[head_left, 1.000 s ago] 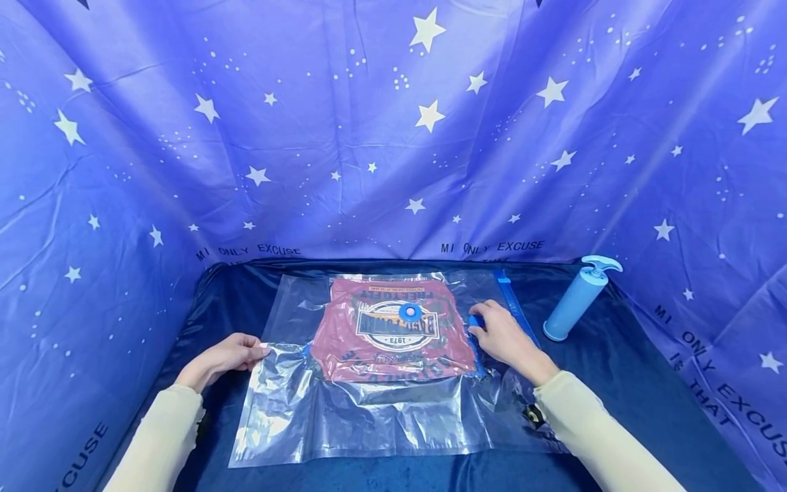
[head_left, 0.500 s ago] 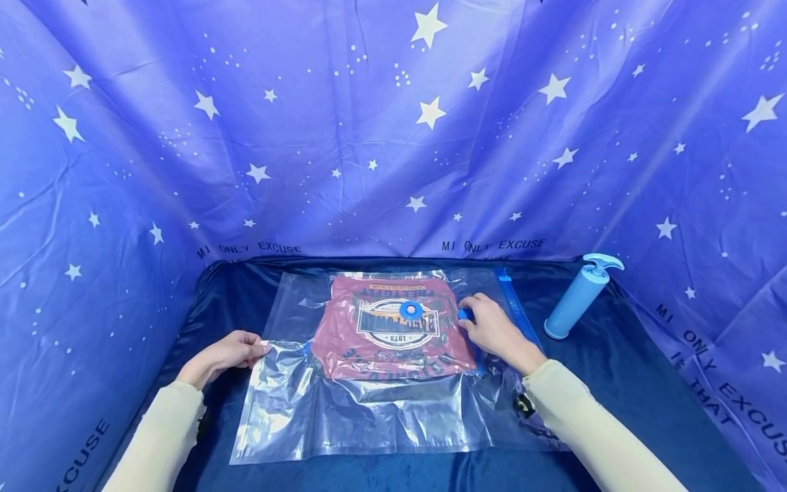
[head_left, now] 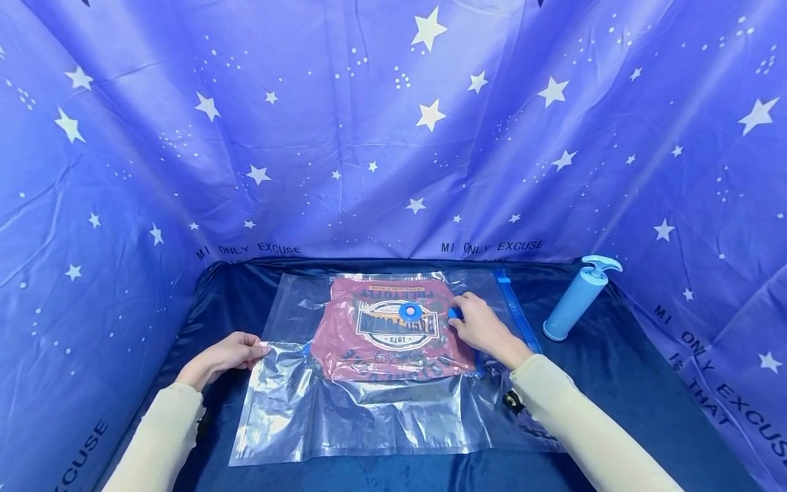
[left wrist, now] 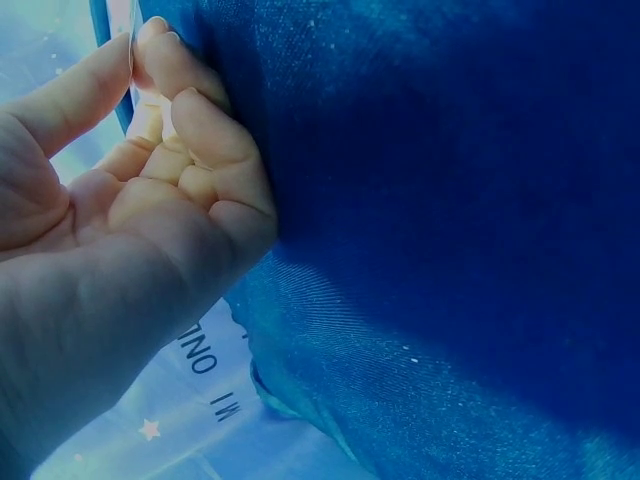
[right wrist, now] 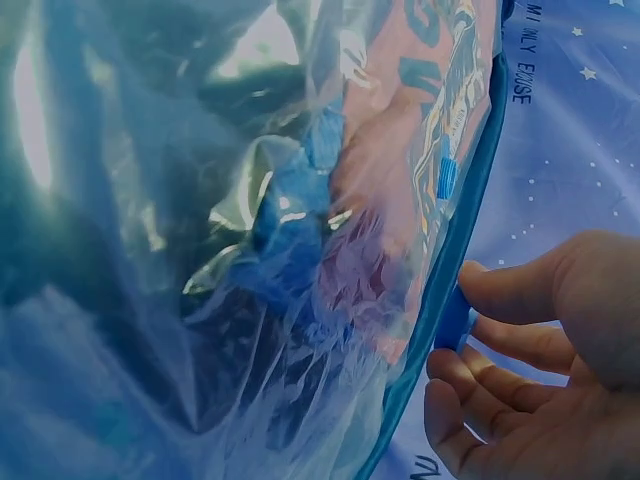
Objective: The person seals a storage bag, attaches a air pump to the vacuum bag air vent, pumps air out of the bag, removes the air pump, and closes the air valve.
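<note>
A clear vacuum storage bag (head_left: pixel 344 424) lies flat, with a folded dark-red printed garment (head_left: pixel 344 328) inside. Its round blue valve (head_left: pixel 410 311) with a pinkish centre sits over the garment's print. At the bag's left edge, my left hand (head_left: pixel 236 350) pinches the plastic film between thumb and forefinger; the left wrist view shows the other fingers curled. My right hand (head_left: pixel 486 329) is over the garment's right side, to the right of the valve. Between its thumb and fingers it holds a small blue cap (right wrist: pixel 455 320), partly hidden by the fingers.
A light-blue hand pump (head_left: pixel 574 304) stands upright and slightly tilted in view at the right. The bag's blue zip strip (head_left: pixel 519 311) runs along its right side. Dark blue cloth (head_left: pixel 627 396) covers the table, and a starry curtain (head_left: pixel 369 137) encloses the back and sides.
My right hand has moved left with the blue cap, from beside the garment's right edge to nearer the valve. My left hand stays on the bag's edge.
</note>
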Tool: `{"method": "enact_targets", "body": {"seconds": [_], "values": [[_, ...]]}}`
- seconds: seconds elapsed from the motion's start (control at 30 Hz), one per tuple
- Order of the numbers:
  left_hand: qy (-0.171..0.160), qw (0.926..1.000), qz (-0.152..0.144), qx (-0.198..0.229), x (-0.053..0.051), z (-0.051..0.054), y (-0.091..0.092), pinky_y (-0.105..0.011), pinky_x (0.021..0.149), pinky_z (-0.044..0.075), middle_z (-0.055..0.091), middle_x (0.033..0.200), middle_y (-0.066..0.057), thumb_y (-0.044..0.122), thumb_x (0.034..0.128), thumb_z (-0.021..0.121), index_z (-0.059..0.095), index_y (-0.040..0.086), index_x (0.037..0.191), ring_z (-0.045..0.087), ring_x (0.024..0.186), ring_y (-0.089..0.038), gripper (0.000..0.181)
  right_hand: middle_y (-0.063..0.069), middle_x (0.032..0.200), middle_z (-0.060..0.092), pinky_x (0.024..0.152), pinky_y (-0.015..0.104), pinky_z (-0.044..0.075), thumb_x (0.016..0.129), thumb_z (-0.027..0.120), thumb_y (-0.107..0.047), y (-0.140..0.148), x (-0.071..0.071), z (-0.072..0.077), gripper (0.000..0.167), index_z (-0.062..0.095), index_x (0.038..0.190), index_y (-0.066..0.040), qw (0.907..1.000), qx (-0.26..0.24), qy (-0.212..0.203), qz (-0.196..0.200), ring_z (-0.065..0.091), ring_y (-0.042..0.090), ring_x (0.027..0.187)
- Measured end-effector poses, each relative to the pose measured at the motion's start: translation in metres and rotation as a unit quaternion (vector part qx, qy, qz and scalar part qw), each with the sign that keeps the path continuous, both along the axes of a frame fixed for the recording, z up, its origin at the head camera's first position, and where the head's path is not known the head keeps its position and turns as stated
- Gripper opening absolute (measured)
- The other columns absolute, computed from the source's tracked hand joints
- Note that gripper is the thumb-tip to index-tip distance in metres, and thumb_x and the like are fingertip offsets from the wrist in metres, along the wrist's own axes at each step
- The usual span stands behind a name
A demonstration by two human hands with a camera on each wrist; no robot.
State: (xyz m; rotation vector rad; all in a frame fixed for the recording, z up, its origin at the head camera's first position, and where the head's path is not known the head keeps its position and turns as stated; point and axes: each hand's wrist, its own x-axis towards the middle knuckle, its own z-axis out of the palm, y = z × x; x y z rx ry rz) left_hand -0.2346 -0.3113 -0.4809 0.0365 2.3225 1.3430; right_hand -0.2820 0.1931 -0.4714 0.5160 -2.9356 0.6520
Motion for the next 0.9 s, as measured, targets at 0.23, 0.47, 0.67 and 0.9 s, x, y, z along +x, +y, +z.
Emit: {"method": "enact_targets", "body": {"seconds": [0.23, 0.47, 0.67, 0.9], "values": [[-0.002, 1.0000, 0.004, 0.001, 0.001, -0.003, 0.000, -0.025, 0.064, 0.041, 0.054, 0.069, 0.000, 0.012, 0.1049, 0.062, 0.053, 0.010, 0.075, 0.050, 0.067, -0.015, 0.031, 0.021, 0.116, 0.064, 0.096, 0.054, 0.053, 0.095, 0.076, -0.006, -0.007, -0.004, -0.001, 0.033, 0.068, 0.124, 0.007, 0.9999, 0.013, 0.002, 0.006, 0.066, 0.038, 0.106], [0.003, 1.0000, 0.002, -0.002, 0.001, -0.001, 0.000, -0.026, 0.065, 0.041, 0.054, 0.069, 0.000, 0.012, 0.1053, 0.061, 0.053, 0.010, 0.076, 0.051, 0.067, -0.015, 0.030, 0.022, 0.120, 0.064, 0.097, 0.054, 0.053, 0.095, 0.076, -0.006, -0.015, -0.010, 0.001, 0.033, 0.069, 0.125, 0.006, 0.9997, 0.006, -0.002, 0.023, 0.065, 0.039, 0.110], [0.004, 1.0000, -0.001, -0.004, 0.000, 0.000, 0.001, -0.028, 0.066, 0.041, 0.054, 0.071, -0.001, 0.013, 0.1062, 0.061, 0.052, 0.010, 0.076, 0.052, 0.069, -0.017, 0.031, 0.018, 0.117, 0.064, 0.095, 0.052, 0.054, 0.097, 0.075, -0.005, -0.022, -0.016, 0.004, 0.027, 0.071, 0.122, 0.001, 0.9992, -0.004, -0.006, 0.038, 0.065, 0.036, 0.109], [0.003, 1.0000, 0.004, -0.001, 0.001, 0.001, 0.001, -0.026, 0.065, 0.041, 0.053, 0.070, 0.000, 0.012, 0.1051, 0.062, 0.053, 0.010, 0.076, 0.051, 0.068, -0.015, 0.030, 0.021, 0.122, 0.066, 0.098, 0.051, 0.053, 0.095, 0.076, -0.002, -0.037, -0.024, 0.005, 0.028, 0.069, 0.122, 0.006, 0.9972, -0.006, 0.019, 0.072, 0.065, 0.038, 0.114]]}}
